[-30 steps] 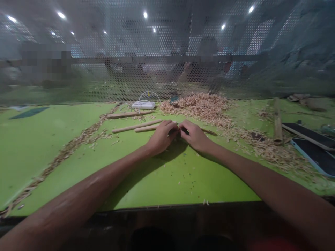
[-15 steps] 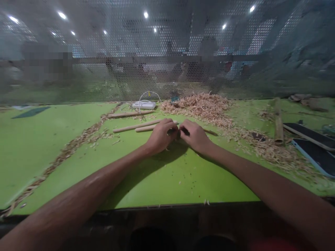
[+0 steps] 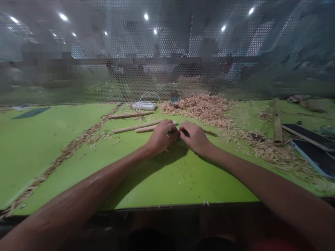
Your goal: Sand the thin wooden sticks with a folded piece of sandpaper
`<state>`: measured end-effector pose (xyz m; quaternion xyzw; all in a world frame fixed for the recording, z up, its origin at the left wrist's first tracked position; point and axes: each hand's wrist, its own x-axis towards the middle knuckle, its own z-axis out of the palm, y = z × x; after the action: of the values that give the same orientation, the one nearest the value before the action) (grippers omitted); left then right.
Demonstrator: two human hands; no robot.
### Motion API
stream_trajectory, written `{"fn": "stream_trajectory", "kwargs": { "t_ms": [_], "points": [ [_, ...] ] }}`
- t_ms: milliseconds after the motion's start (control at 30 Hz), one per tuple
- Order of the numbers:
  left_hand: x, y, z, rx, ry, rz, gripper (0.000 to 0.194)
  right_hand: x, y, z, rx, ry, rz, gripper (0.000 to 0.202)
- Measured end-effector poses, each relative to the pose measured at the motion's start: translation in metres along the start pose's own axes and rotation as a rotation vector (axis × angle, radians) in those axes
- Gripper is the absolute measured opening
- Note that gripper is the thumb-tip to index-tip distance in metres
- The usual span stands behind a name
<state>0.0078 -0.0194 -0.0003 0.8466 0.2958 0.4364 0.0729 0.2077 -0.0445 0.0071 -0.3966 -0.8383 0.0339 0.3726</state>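
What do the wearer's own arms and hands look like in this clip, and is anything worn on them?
The left hand and right hand are bare, with no gloves. The left forearm and right forearm show no sleeves, watch, bracelet, cables or markings. Some fingers are hidden, so rings cannot be fully ruled out.

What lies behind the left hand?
Two pale sticks lead in behind the left hand, and a pale tip shows past it. The hand covers the stretch between, so which stick that tip belongs to, if either, cannot be told.
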Motion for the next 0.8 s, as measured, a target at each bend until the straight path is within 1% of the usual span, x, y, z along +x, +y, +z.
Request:
{"fn": "stream_trajectory", "kwargs": {
  "t_ms": [233,533,700,800],
  "points": [
    [-0.0003,-0.0022,0.0023,-0.007,0.0,-0.01,0.011,-0.002,0.0032,0.0023,-0.038,0.028,-0.046,0.016],
    [0.0019,0.0005,-0.0006,0.049,-0.032,-0.047,0.013,-0.0007,0.0037,0.0012,0.022,0.069,-0.033,0.013],
    [-0.0002,-0.0012,0.0023,0.041,-0.02,-0.064,0.016,-0.0012,0.0042,0.0011,0.039,0.059,-0.042,0.014],
    [-0.0011,-0.0014,0.0031,0.019,-0.032,-0.041,0.015,-0.0016,0.0037,0.001,0.034,0.037,-0.037,0.014]
  ]
}}
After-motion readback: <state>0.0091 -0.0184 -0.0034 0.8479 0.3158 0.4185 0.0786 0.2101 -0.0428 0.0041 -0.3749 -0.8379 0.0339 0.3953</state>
